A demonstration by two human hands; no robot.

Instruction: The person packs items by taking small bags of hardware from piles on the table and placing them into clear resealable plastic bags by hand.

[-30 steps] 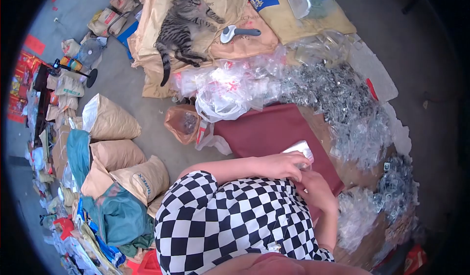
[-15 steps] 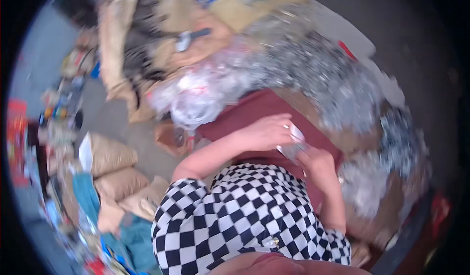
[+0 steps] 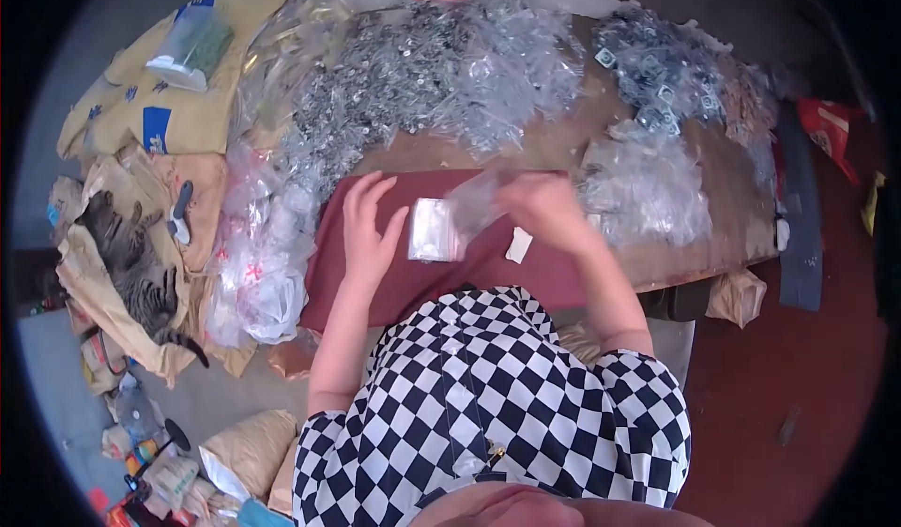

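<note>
My left hand (image 3: pixel 368 231) is open, its fingers spread and thumb apart, just left of a stack of small clear zip bags (image 3: pixel 432 230) lying on the maroon cloth (image 3: pixel 361 288). My right hand (image 3: pixel 546 210), blurred by motion, is closed on the edge of a clear plastic bag (image 3: pixel 475 200). That bag stretches leftward to the stack and partly overlaps it. A small white paper piece (image 3: pixel 518 244) rests on the cloth below my right hand.
Heaps of small metal parts in clear bags (image 3: pixel 375 76) spread across the table's far side. More clear bags (image 3: pixel 648 189) lie at right, with dark packed pieces (image 3: pixel 657 67) behind. A tabby cat (image 3: pixel 131 255) lies on brown paper at left, near a grey-handled tool (image 3: pixel 181 213).
The view has turned. Both hands were together at the small bags; now the stack lies on the cloth, my left hand is apart from it, and my right holds a clear bag.
</note>
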